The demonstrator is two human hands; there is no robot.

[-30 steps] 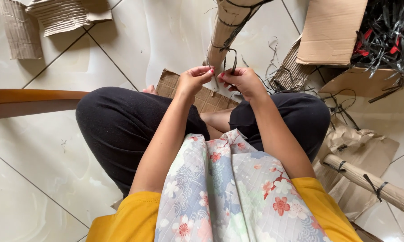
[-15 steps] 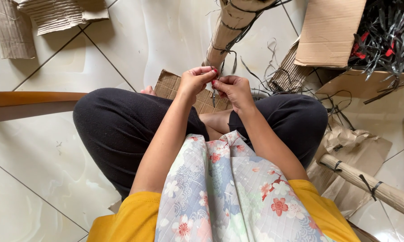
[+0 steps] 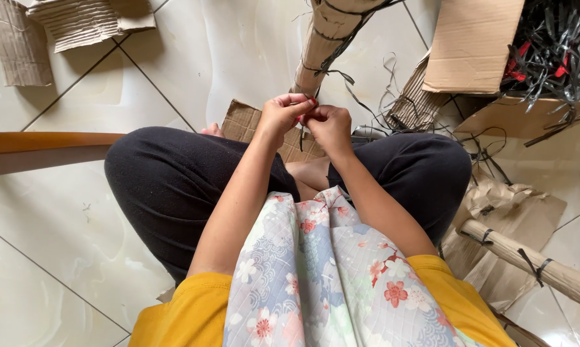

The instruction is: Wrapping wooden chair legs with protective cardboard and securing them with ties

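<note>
My hands have come together: left hand [image 3: 282, 115] and right hand [image 3: 328, 125] now pinch a dark strap [image 3: 303, 132] at the base of the paper roll [image 3: 325, 45], above my knees.

Rolled brown cardboard tube [image 3: 328, 38], bound at intervals by dark strapping bands, leaning from the far floor toward the lap; a loose dark strap [image 3: 348, 80], apparently plastic, trails along its right side.
</note>
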